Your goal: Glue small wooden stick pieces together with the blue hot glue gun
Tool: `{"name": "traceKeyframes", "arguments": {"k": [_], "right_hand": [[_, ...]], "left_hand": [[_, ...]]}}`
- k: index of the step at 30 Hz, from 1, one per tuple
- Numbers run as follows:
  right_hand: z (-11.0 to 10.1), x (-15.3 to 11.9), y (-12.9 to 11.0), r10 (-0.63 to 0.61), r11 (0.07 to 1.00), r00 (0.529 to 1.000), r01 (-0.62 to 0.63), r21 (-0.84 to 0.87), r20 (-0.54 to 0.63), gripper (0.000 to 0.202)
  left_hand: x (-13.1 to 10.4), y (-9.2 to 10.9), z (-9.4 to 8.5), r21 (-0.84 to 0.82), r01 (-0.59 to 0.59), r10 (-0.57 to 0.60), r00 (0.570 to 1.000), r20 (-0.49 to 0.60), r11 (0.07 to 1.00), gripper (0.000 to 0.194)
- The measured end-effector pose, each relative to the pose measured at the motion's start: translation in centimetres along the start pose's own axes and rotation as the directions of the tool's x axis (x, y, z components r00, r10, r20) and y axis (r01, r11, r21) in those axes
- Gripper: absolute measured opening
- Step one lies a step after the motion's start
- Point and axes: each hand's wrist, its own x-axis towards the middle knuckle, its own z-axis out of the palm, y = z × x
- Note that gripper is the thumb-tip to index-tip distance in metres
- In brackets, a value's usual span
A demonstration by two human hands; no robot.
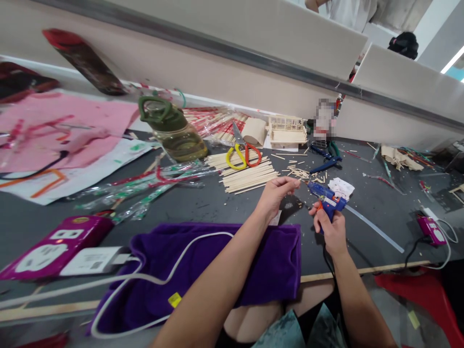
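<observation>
A blue hot glue gun is gripped in my right hand, its nozzle pointing left. A clear glue stick sticks out of its back end. Just left of the nozzle, my left hand has thumb and fingertips pinched together; anything between them is too small to make out. Behind my left hand lies a spread of thin wooden sticks, with yellow-and-red-handled scissors resting on them. Short cut stick pieces are scattered near the nozzle. Crumpled white paper lies behind the gun.
A small wooden model stands at the back, near blue-handled pliers. A green-lidded bottle is at left. A purple cloth lies along the front edge, with a magenta power strip and white cable beside it.
</observation>
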Motion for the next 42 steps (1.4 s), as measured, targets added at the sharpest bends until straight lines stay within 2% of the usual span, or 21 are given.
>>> {"name": "traceKeyframes", "arguments": {"k": [19, 42], "right_hand": [[0.2, 0.4, 0.9, 0.038, 0.993, 0.999, -0.037, 0.114, -0.002, 0.03], [0.0, 0.2, 1.0, 0.054, 0.998, 0.999, -0.053, 0.045, -0.01, 0.036]], "left_hand": [[0.0, -0.1, -0.1, -0.018, 0.043, -0.043, 0.999, 0.001, 0.999, 0.023], [-0.2, 0.1, 0.1, -0.005, 0.032, -0.032, 0.999, -0.003, 0.999, 0.024]]}}
